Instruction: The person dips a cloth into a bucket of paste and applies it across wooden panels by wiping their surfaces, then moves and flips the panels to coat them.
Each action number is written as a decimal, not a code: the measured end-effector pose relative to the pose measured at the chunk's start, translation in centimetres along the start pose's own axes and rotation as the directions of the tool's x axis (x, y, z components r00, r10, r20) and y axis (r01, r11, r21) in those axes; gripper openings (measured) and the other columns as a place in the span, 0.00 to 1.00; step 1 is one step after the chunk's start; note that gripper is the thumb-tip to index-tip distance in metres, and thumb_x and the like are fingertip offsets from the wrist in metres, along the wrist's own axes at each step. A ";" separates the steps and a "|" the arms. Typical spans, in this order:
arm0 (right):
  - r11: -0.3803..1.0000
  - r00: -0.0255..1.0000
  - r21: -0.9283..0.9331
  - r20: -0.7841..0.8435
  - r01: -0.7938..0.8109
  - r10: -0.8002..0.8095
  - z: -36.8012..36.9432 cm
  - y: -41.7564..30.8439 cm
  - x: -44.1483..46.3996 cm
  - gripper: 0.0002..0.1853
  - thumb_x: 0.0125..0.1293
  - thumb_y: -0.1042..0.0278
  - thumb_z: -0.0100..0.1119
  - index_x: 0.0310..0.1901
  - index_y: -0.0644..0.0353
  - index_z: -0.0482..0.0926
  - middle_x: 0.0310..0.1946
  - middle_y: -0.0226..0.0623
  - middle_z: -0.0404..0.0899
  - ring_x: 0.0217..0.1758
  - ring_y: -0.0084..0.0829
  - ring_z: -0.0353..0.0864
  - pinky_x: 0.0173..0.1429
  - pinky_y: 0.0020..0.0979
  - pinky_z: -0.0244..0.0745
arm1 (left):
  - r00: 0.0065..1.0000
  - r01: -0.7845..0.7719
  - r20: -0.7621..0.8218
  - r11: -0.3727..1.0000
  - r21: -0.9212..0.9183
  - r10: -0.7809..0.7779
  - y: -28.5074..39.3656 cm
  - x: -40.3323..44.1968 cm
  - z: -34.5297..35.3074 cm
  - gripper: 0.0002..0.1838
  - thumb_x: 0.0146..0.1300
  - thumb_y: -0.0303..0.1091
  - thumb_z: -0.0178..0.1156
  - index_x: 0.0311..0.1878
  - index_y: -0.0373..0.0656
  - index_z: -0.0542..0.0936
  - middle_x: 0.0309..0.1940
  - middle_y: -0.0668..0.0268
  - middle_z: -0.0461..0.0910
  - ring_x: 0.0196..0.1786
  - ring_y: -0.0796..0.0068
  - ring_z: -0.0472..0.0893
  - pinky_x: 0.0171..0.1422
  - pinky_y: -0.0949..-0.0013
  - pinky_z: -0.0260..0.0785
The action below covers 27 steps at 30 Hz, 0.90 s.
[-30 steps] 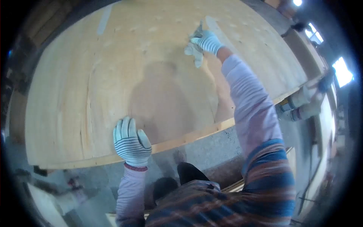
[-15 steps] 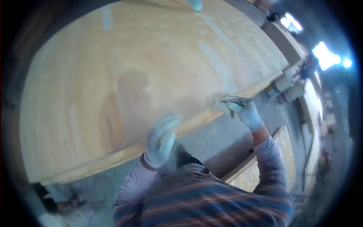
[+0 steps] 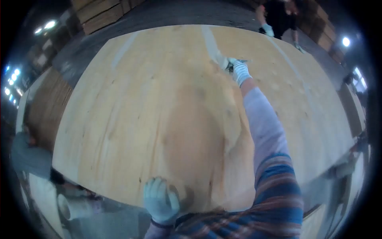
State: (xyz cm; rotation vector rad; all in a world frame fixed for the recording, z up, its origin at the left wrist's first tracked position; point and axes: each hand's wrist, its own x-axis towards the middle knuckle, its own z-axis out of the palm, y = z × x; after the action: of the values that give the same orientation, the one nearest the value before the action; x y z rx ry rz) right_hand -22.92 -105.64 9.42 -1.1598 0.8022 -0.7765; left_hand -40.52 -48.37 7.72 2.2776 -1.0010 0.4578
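Observation:
A broad plywood sheet (image 3: pixel 131 119) lies before me, marked by pale filler-like strips. My right hand (image 3: pixel 238 71), in a white glove, reaches far across it. Its fingers are closed around a thin, dark-edged putty knife (image 3: pixel 243 61), mostly hidden by the glove. The hand is at the lower end of a whitish strip (image 3: pixel 209 42) that runs from the far edge. My left hand (image 3: pixel 161 201), also gloved, is at the near edge of the sheet with its fingers extended, holding nothing.
A co-worker (image 3: pixel 280 18) in dark clothes and gloves bends at the far right edge, beside another pale strip (image 3: pixel 286 59). Stacked wood (image 3: pixel 97 16) stands behind. At left are a grey-clothed figure (image 3: pixel 30 155) and a whitish cylindrical container (image 3: pixel 69 207) below the sheet's edge.
My right hand has gone from the near edge to far out over the sheet, still gripping the putty knife. The view has shifted, bringing the far edge and co-worker into sight.

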 end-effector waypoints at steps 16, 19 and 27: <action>0.674 0.696 -0.507 0.718 0.538 -0.016 -4.7 1.5 -27.2 0.13 0.64 0.65 0.66 0.50 0.54 0.86 0.46 0.35 0.86 0.49 0.28 0.84 0.56 0.29 0.78 | 0.926 -0.372 -0.100 0.832 -0.411 0.364 -6.9 5.6 3.8 0.20 0.60 0.28 0.55 0.56 0.36 0.74 0.59 0.51 0.73 0.67 0.42 0.67 0.73 0.43 0.57; 0.499 0.753 -0.617 0.647 0.609 -0.118 -6.8 3.2 -41.3 0.14 0.64 0.70 0.64 0.51 0.55 0.84 0.48 0.36 0.86 0.52 0.30 0.84 0.59 0.29 0.78 | 0.904 -0.424 -0.176 0.764 -0.487 0.390 -11.1 2.8 -0.4 0.18 0.63 0.27 0.53 0.56 0.38 0.75 0.60 0.52 0.73 0.69 0.43 0.65 0.73 0.44 0.58; 0.966 0.998 -0.254 0.057 0.042 -0.029 -0.4 7.3 -54.4 0.14 0.65 0.75 0.60 0.52 0.66 0.82 0.47 0.39 0.85 0.45 0.31 0.85 0.51 0.30 0.82 | 0.917 -0.383 -0.103 0.780 -0.494 0.385 -19.3 -7.8 -6.1 0.18 0.56 0.26 0.57 0.52 0.42 0.77 0.54 0.57 0.75 0.61 0.50 0.71 0.68 0.46 0.61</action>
State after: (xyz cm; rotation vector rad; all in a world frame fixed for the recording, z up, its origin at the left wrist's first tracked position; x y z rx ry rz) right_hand -49.70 -57.76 9.71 -1.4223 0.8570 -0.6823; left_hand -31.54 -29.87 0.78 1.6026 -1.4108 0.3038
